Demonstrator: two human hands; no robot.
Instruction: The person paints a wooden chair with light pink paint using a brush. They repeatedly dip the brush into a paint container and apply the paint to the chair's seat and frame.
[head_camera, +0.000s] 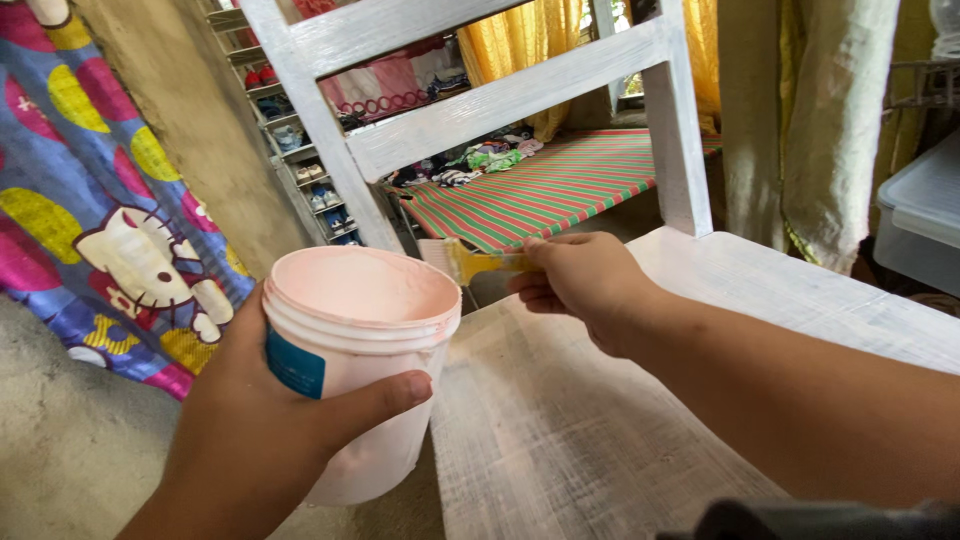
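While the left hand (250, 420) wraps its grip around the side of the round pale pink plastic paint bucket (358, 360), thumb pressed on the front, the right hand (580, 280) pinches the yellow handle of a small paintbrush (480, 263). The brush sits just past the bucket's rim, above the white painted wooden chair seat (600, 420). The bucket looks stiff and smooth, maybe slippery and a bit heavy with paint, so a grip around its middle seems best. The brush looks light.
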